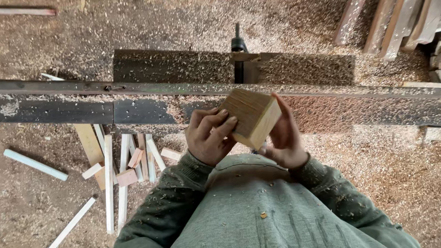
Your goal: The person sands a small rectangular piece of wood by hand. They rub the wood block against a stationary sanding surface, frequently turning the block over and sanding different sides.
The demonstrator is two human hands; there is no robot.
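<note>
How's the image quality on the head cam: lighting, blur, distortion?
Head view: soft, even daylight, no glare or hard shadows; the wooden block held by the left hand and right hand is reasonably sharp; wide-angle lens bends the long dark metal rail slightly toward the edges; the sawdust floor reads fine-grained, and the corners look softer.

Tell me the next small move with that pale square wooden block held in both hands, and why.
Probably lower the pale square wooden block flat onto the long dark sawdust-covered machine bed just ahead. The left hand and right hand grip it tilted in mid-air, resting on nothing, directly over that bed.
</note>
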